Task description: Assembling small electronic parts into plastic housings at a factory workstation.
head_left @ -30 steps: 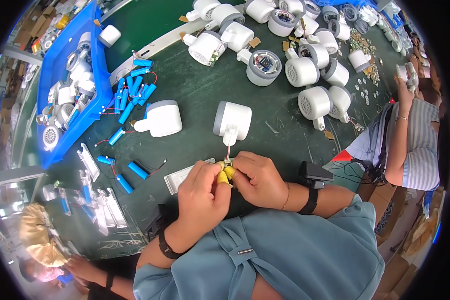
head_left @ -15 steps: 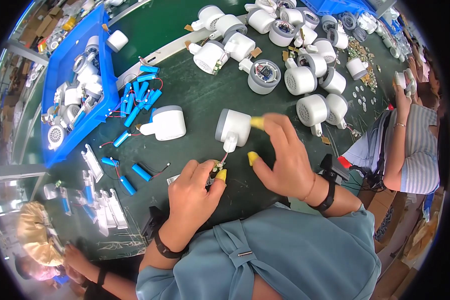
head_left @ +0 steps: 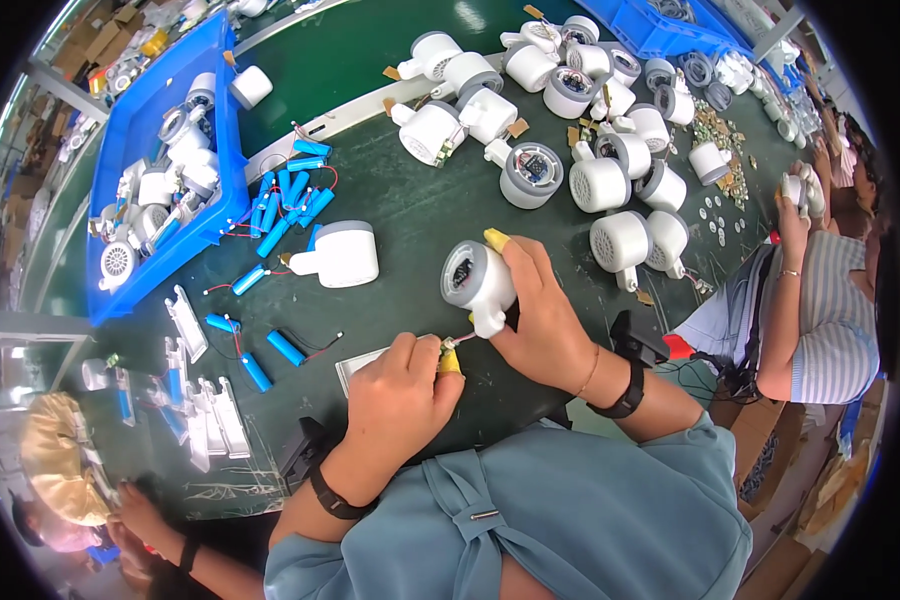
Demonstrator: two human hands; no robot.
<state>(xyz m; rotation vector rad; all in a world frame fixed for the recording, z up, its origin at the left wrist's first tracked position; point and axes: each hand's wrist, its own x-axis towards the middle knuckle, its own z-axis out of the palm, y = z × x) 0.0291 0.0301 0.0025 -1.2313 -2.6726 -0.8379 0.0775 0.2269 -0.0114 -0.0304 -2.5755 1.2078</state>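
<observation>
My right hand (head_left: 553, 325) is closed round a white, round fan-like housing (head_left: 490, 292) with a grey rim, yellow finger covers on its fingertips. The housing is tilted, its open end facing left with dark parts inside. Thin wires run from its stub to a small circuit board (head_left: 448, 346), pinched between the thumb and fingers of my left hand (head_left: 398, 388). A white plastic strip (head_left: 356, 366) lies on the table beside my left hand, partly hidden by it. Further left rests another white housing (head_left: 348, 254) on its side.
Blue battery cells (head_left: 288, 205) with wires lie at the left, near a blue bin (head_left: 232, 190) of housings. White handle shells (head_left: 210, 425) lie at the near left. Many housings (head_left: 600, 185) crowd the far right. Co-workers sit on both sides; one wears a striped top (head_left: 832, 310).
My right hand, open beside the housing before, has closed on it and tilted it so its open end shows. My left hand has shifted slightly right, with the circuit board still pinched.
</observation>
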